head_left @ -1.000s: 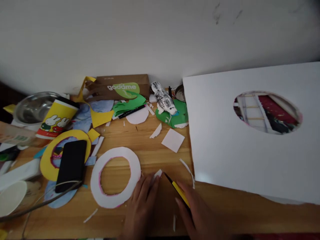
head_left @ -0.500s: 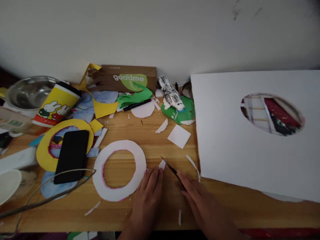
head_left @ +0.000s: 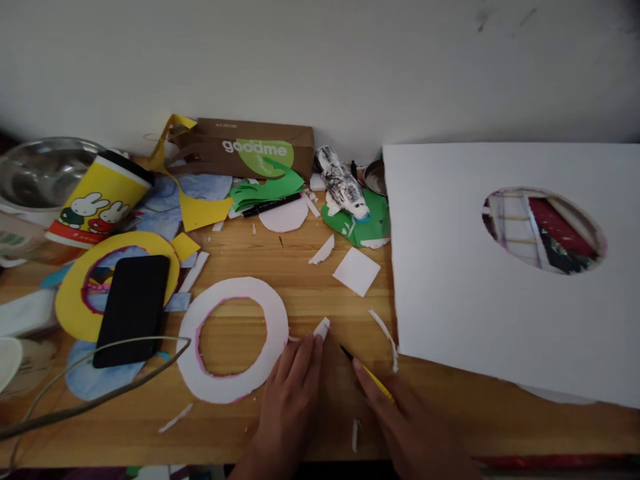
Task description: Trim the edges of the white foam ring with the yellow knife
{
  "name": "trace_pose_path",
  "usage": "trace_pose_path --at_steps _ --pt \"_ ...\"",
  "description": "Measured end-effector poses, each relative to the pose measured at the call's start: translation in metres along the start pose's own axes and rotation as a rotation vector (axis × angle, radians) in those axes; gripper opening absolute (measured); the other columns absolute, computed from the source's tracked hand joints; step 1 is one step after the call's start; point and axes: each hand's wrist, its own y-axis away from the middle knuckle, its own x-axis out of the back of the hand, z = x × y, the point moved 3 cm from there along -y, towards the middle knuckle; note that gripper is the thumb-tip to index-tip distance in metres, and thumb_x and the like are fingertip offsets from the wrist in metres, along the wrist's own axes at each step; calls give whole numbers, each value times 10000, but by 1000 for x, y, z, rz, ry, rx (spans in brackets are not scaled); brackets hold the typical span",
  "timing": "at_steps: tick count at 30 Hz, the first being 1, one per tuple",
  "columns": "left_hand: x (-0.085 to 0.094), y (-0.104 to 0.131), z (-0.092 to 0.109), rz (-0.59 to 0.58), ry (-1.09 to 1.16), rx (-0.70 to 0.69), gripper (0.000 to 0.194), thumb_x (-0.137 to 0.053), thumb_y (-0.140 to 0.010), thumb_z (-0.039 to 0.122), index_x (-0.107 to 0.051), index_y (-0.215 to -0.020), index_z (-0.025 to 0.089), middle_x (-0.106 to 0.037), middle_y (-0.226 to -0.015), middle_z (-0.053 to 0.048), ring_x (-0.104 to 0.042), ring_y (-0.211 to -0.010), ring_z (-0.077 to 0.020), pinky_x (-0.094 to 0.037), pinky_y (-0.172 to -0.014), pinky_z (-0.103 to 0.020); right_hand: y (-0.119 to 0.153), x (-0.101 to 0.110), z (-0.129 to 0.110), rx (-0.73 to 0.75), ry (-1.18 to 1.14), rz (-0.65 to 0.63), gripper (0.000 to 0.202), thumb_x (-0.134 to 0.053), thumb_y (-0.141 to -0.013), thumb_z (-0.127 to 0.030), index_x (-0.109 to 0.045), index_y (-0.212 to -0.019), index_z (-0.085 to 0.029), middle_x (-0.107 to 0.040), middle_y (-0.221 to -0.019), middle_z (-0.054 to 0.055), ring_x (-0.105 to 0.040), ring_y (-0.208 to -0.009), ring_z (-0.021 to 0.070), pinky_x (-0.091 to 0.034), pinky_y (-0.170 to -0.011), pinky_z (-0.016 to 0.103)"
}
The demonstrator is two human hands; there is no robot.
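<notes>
My left hand presses a small white piece onto the wooden table, its fingers close together over the lower end. In my right hand is a yellow and black craft knife, its dark tip pointing up and left, apart from the white piece. Just left of my left hand lies a white ring with pink along its inner edge. A white square and a thin curved white strip lie beyond my right hand.
A large white board with an oval hole covers the right side. On the left are a black phone on a yellow ring, a cable and a yellow cup. A brown box stands against the wall.
The knife tip has moved away from the white piece, down and to the right, and the knife now lies at a flatter angle in my right hand. The view has shifted slightly.
</notes>
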Motion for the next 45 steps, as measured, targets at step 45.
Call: trace_pose_path --at_steps 45 --pt "3 2 -6 3 158 23 423 -421 -943 -7 -559 -1333 78 -683 -1238 -154 -642 -1135 -276 -585 -978 -428 9 2 -1 -15 -95 66 841 -382 -852 -58 -177 -1614 -348 -689 -1263 112 -752 -906 264 -657 -679 375"
